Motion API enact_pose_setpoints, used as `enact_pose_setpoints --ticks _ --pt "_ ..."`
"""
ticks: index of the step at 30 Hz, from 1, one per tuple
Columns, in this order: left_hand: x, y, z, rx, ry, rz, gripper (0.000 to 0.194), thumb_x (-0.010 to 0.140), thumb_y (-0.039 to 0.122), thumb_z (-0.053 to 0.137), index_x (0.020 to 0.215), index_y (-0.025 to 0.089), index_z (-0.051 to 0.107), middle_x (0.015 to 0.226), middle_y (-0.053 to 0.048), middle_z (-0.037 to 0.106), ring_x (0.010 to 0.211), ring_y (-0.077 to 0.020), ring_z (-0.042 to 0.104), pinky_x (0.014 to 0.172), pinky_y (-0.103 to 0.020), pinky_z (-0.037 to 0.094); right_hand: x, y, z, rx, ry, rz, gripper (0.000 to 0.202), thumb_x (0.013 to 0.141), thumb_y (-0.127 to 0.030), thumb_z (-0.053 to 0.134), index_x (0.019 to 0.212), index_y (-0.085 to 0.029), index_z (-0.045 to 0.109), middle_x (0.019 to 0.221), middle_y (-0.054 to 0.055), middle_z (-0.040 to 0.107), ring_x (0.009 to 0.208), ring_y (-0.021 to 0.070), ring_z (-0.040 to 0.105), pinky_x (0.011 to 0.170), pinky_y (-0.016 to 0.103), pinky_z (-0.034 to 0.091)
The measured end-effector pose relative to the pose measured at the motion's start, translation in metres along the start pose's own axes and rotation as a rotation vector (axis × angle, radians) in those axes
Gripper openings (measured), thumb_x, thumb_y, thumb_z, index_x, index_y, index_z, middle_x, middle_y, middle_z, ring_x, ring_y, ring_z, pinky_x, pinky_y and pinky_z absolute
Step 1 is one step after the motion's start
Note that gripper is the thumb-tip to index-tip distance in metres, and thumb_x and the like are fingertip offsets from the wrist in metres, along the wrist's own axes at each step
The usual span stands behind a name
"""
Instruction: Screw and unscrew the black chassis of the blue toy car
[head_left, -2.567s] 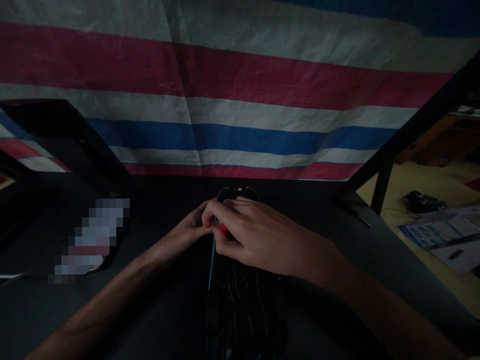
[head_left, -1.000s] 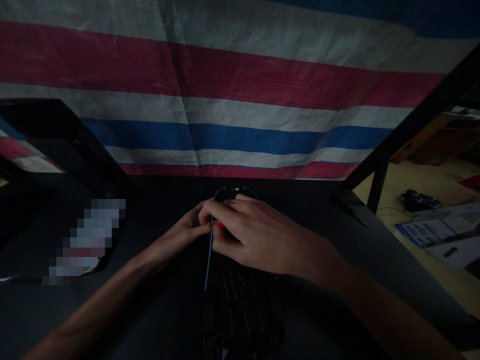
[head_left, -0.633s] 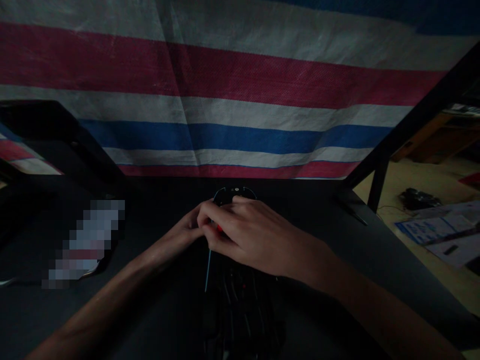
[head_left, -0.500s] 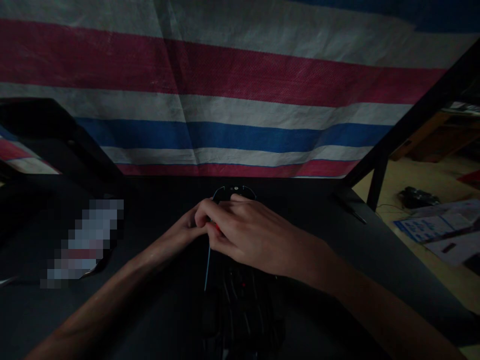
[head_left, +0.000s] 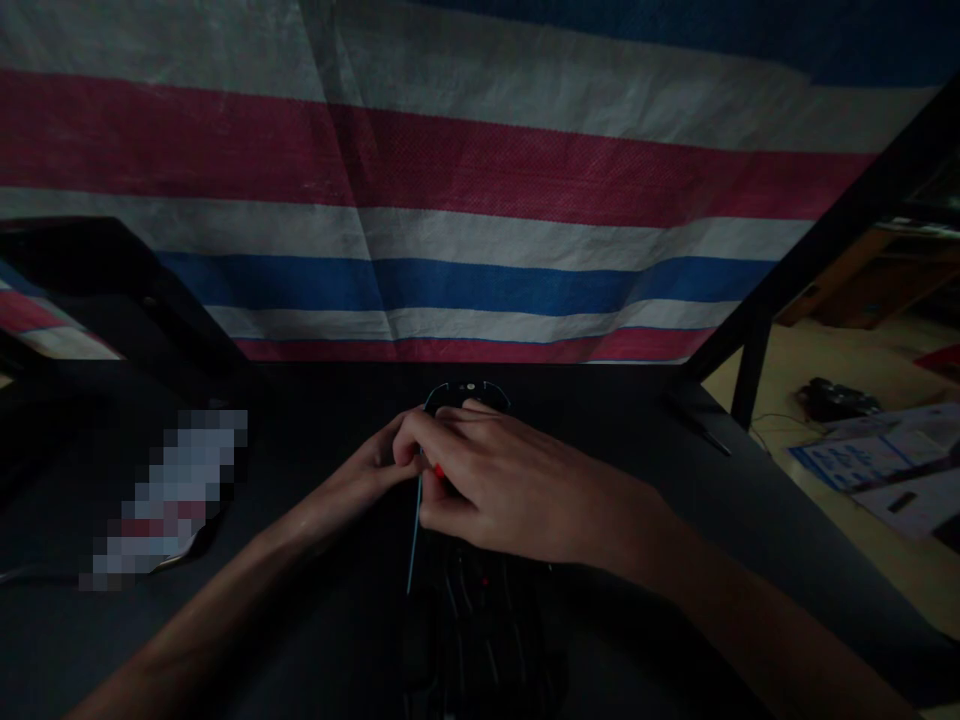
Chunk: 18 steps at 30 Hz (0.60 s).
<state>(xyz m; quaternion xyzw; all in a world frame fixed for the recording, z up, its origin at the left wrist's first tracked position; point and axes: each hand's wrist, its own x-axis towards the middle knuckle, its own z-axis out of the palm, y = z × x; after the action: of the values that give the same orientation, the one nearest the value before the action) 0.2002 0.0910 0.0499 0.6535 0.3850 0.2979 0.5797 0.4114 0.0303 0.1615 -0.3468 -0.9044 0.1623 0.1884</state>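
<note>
A long black object (head_left: 491, 640), shaped like a model car with a wheel-like block (head_left: 418, 635) at its near left, lies in front of me on the dark table. Its far end has thin blue edging and a bright round spot. My right hand (head_left: 525, 485) bends over its far part, fingers curled, with a small red piece (head_left: 439, 471) showing between thumb and index finger. Against the left side rests my left hand (head_left: 379, 462), thumb and fingers closing in beneath the right fingertips; what they hold is hidden. The dim light hides most detail.
A striped tarp (head_left: 480, 175) hangs behind the table (head_left: 615, 400). At left stand a dark upright stand (head_left: 180, 320) and a blurred-out pale item (head_left: 169, 490). A thin dark tool (head_left: 705, 432) lies at the right edge, near a black frame bar (head_left: 750, 370).
The view has shifted slightly, so everything sits a little lower. My right index finger and thumb are somewhat farther apart, and more of the red piece shows. My left hand stays in place.
</note>
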Motion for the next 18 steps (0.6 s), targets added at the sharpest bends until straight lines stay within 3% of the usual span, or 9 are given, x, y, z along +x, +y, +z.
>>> enact_pose_setpoints --ticks 4,7,10,15,18 --pt "-0.0007 -0.0004 0.0001 -0.047 0.013 0.006 0.054 0.086 0.041 0.083 0.134 0.024 0.065 0.138 -0.01 0.074 0.138 -0.0404 0.062 0.118 -0.051 0.049 -0.0005 0.0003 -0.0011 -0.024 -0.02 0.038 0.009 0.108 -0.02 0.051 0.112 -0.019 0.059 0.1 0.006 0.073 0.091 0.02 0.065 0.09 0.038 0.05" --pt "0.0003 0.0011 0.0007 -0.055 0.007 0.007 0.059 0.085 0.038 0.085 0.138 0.024 0.063 0.145 -0.01 0.071 0.144 -0.0398 0.057 0.121 -0.05 0.046 -0.0007 0.0008 -0.0012 -0.008 -0.04 0.028 0.009 0.108 -0.015 0.051 0.114 -0.018 0.057 0.104 0.007 0.072 0.095 0.0193 0.066 0.092 0.036 0.05" --pt "0.0011 0.0045 0.002 -0.044 -0.008 0.023 0.047 0.085 0.038 0.086 0.125 0.022 0.068 0.138 -0.011 0.073 0.141 -0.0403 0.059 0.121 -0.049 0.046 -0.0022 -0.0006 -0.0024 0.043 -0.039 0.041 0.01 0.104 -0.013 0.054 0.114 -0.018 0.055 0.112 0.009 0.071 0.106 0.0209 0.065 0.098 0.038 0.05" --pt "-0.001 0.0047 0.0013 -0.011 0.012 0.015 0.031 0.087 0.041 0.084 0.109 0.022 0.07 0.12 -0.009 0.077 0.128 -0.0394 0.066 0.112 -0.048 0.054 -0.003 -0.0033 -0.0011 0.027 -0.005 0.032 0.015 0.099 -0.012 0.056 0.112 -0.02 0.054 0.111 0.008 0.07 0.105 0.022 0.063 0.098 0.041 0.051" --pt "-0.0023 0.0017 -0.0002 0.003 0.041 0.024 0.034 0.085 0.041 0.084 0.111 0.023 0.07 0.12 -0.008 0.077 0.131 -0.041 0.063 0.114 -0.049 0.053 -0.0003 -0.0011 0.0023 -0.055 0.026 -0.008 0.007 0.107 -0.018 0.052 0.111 -0.02 0.057 0.103 0.006 0.071 0.098 0.0209 0.063 0.099 0.04 0.049"
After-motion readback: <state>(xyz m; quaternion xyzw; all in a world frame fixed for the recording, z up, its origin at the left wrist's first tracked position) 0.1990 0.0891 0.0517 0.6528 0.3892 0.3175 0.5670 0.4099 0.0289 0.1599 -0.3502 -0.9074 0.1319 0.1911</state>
